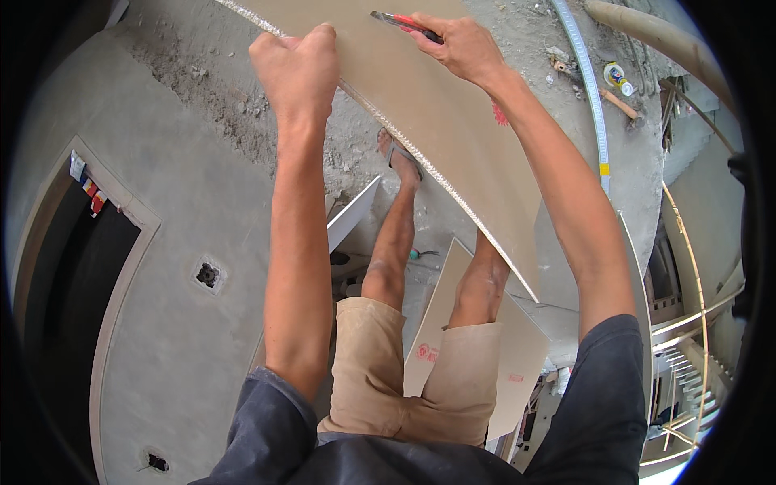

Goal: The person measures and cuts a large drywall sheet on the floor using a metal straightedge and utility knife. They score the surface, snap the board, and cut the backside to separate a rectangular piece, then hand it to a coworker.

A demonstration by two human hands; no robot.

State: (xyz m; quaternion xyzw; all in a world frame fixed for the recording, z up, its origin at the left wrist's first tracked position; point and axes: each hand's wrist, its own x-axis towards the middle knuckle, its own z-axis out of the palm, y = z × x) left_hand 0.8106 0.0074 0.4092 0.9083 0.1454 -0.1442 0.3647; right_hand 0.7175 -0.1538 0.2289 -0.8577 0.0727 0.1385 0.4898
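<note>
A large tan plasterboard sheet (453,121) slants across in front of me, its rough white cut edge running from upper left to lower right. My left hand (301,69) is closed over that edge near the top, gripping the board. Above the board's face, my right hand (462,47) is wrapped round a red and black utility knife (404,22). The knife's blade points left, toward my left hand, and I cannot tell whether it touches the board. A red printed mark shows on the sheet, partly behind my right forearm.
More board pieces (521,343) lean behind my legs, and a white-edged offcut (353,214) stands by my left leg. A hammer (621,103), a small bottle (616,77) and a long pale-blue strip (584,73) lie at right. Rubble (218,97) covers the floor beside the grey left wall (178,275).
</note>
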